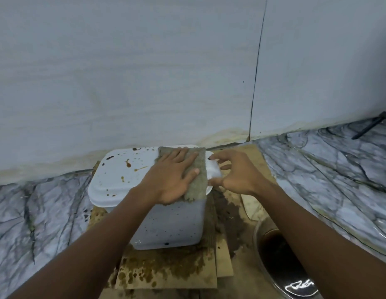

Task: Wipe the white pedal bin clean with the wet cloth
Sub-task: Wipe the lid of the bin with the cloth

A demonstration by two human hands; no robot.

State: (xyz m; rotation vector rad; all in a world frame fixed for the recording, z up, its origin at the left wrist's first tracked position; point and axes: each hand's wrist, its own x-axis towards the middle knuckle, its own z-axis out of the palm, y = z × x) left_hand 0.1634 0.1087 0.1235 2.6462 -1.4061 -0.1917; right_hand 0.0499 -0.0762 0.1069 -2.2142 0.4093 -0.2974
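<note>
— Entry, left?
— White pedal bin, lid stained, beneath the left hand; straight fingers press the wet cloth flat on it.
— Next, rightward?
— The right hand, fingers and thumb curled round the lid's edge, just beside the cloth.

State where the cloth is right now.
Head view: the cloth lies on the right end of the white pedal bin's lid, flat under the left hand, beside the right hand.
</note>
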